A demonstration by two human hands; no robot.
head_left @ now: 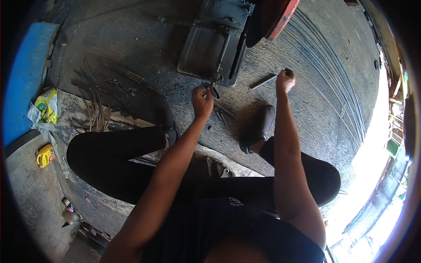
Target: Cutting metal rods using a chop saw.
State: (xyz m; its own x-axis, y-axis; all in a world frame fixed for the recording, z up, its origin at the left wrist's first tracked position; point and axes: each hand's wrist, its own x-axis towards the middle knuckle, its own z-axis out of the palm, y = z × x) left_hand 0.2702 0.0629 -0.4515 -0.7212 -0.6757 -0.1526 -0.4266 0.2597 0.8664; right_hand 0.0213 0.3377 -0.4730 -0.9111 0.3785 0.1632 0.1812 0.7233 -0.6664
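Left fingers [200, 91] around dark handle [215, 91], yellow jug [45, 156] (contents hidden) well apart.

The machine [190, 52] sits on the floor [131, 39] in front of the person, with the left hand [202, 101] at its near end and the right hand [286, 82] off to its right, next to a rod [263, 82]. Way over on the right lies a bunch of rods [341, 81], while scraps [97, 107] lie left of the machine and bits [221, 117] lie between the left shoe [165, 115] and the right shoe [262, 125]. Out past the left knee [76, 151] there's a bag [49, 106], and a bottle [44, 156] is behind that, nearer the person.
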